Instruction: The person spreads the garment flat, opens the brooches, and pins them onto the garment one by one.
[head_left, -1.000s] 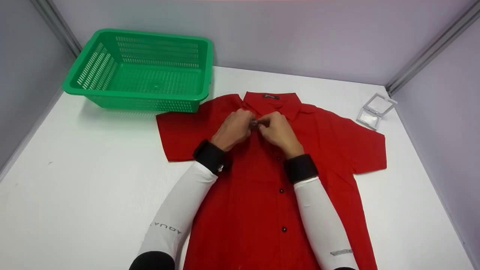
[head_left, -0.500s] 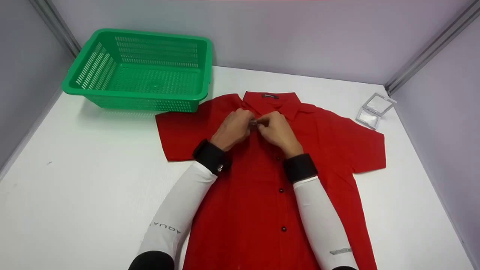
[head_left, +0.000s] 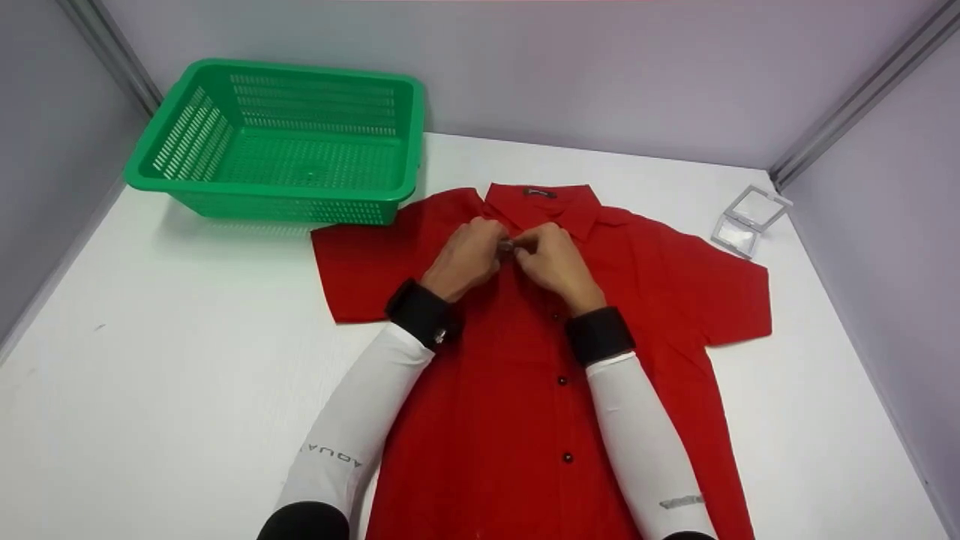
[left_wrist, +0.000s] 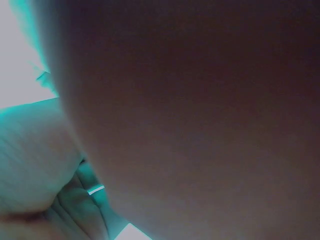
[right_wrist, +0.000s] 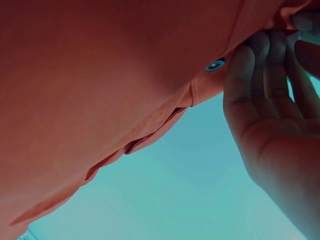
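A red short-sleeved shirt (head_left: 660,277) lies flat, front up, collar away from me, on the white table (head_left: 150,375). Dark buttons run down its placket (head_left: 561,381). My left hand (head_left: 466,259) and right hand (head_left: 551,262) meet just below the collar, fingers curled, pinching the placket at the top button. In the right wrist view, my right hand (right_wrist: 270,120) holds the shirt's edge (right_wrist: 125,95) next to a button (right_wrist: 214,65). Dark cloth held close blocks most of the left wrist view.
A green plastic basket (head_left: 180,146) with nothing in it stands at the back left, touching the shirt's sleeve. A small clear plastic case (head_left: 750,219) lies at the back right near the wall. Grey walls close in the table on three sides.
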